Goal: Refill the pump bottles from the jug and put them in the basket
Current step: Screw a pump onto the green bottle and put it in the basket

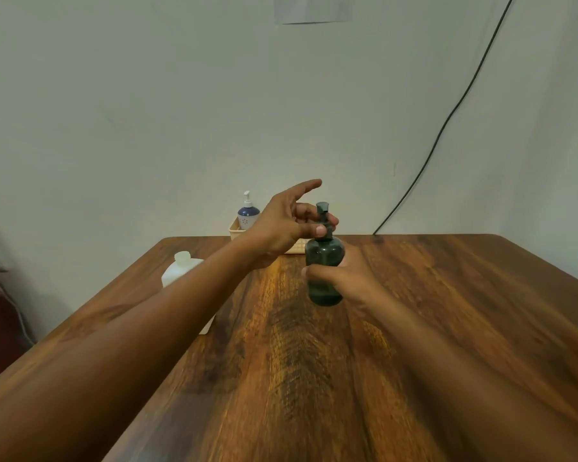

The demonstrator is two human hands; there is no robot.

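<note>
I held the dark green pump bottle, smooth translucent plastic with a rounded shoulder, upright above the wood-grain table: my right hand was wrapped around its lower body, and my left hand pinched the pump collar between thumb and bent fingers, the forefinger sticking straight out. Two pump bottles were in sight, this one and a white one with a blue band standing in the pale woven basket at the table's far edge by the wall. One white plastic jug, squarish with a short round neck, stood to the left, partly behind my left forearm. The table's centre and right side lay bare, with its rounded far corner to the right; a black cable ran down the wall.
</note>
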